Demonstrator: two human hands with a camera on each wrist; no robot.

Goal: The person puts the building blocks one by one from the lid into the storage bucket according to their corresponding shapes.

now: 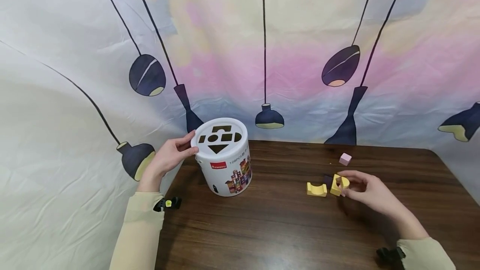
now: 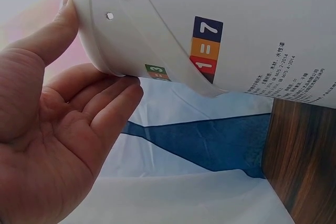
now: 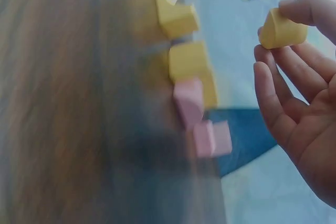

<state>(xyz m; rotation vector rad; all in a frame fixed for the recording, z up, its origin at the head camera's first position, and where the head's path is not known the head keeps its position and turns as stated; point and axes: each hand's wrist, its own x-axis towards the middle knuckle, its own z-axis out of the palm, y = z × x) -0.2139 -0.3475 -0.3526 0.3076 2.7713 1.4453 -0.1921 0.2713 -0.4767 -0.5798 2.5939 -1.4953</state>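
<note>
Left hand [image 1: 170, 156] just rests relaxed, spread fingers on the bucket [image 1: 223, 178] left of centre, probably to steady it, while the right hand [image 1: 371, 193] thumb-and-fingertip pinches a yellow block [image 1: 344, 183], lower right.

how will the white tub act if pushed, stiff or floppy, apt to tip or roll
The white tub is probably stiff: no dent shows where the left hand touches it. Its broad base suggests a low push would slide it across the tabletop rather than tip it. Knocked over, it could roll, given its rounded sides.

Tub [image 1: 222, 176] L, blks [image 1: 316, 191] R
</note>
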